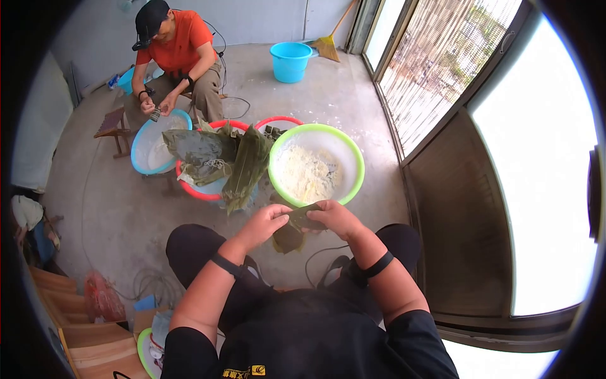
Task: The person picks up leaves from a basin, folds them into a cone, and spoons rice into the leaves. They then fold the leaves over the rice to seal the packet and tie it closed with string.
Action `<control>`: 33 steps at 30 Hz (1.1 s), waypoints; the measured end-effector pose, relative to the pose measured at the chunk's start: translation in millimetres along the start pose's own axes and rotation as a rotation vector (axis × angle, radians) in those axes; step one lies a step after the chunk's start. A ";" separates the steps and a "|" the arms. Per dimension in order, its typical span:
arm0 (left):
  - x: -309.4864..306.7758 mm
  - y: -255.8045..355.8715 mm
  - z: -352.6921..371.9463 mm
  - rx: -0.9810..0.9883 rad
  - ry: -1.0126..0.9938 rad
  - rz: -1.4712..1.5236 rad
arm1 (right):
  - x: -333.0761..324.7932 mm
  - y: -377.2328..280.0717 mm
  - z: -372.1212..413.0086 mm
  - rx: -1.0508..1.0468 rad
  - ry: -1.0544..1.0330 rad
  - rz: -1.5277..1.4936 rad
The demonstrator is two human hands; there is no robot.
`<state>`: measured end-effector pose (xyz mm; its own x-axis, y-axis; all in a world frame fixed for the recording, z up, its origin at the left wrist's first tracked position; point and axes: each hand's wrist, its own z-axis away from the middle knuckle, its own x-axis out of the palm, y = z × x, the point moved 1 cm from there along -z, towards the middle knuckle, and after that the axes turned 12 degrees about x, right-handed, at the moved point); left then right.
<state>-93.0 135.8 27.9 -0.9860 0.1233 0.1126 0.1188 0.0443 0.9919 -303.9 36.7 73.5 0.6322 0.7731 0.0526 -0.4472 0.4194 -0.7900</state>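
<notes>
Both of my hands grip a dark green leaf [302, 218] just in front of the green-rimmed basin [360, 165]. My left hand [264, 225] pinches its left side, and my right hand [334, 218] holds its right side. Part of a leaf [288, 240] hangs below my fingers. Pale, crumbly white and yellowish filling [309, 172] lies in the basin. To its left, long wide leaves [249, 165] and some pale string [214, 165] lie over a red-rimmed basin [199, 194].
Across from me a seated person [189, 38] handles a small wrapped bundle [155, 114] over a blue-rimmed basin [134, 155]. Farther back are a blue bucket [290, 66] and a broom [327, 48]. A wooden stool [113, 129] stands left; a glazed door [461, 215] is right.
</notes>
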 end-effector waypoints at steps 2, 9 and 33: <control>-4.2 -3.4 -1.4 -0.006 0.023 0.003 | -0.3 0.8 -6.2 -0.007 -0.007 0.034; -19.2 -22.6 -2.1 -0.019 0.266 -0.013 | 29.7 -17.1 2.9 -0.425 0.387 0.953; -34.8 -20.1 7.2 -0.063 0.489 0.210 | 78.2 -0.5 -3.5 -0.755 0.519 1.097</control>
<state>-60.2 137.8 3.6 -0.8830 -0.3536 0.3086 0.3273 0.0073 0.9449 -252.0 95.2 75.8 0.4229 0.2069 -0.8823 -0.5189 -0.7429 -0.4229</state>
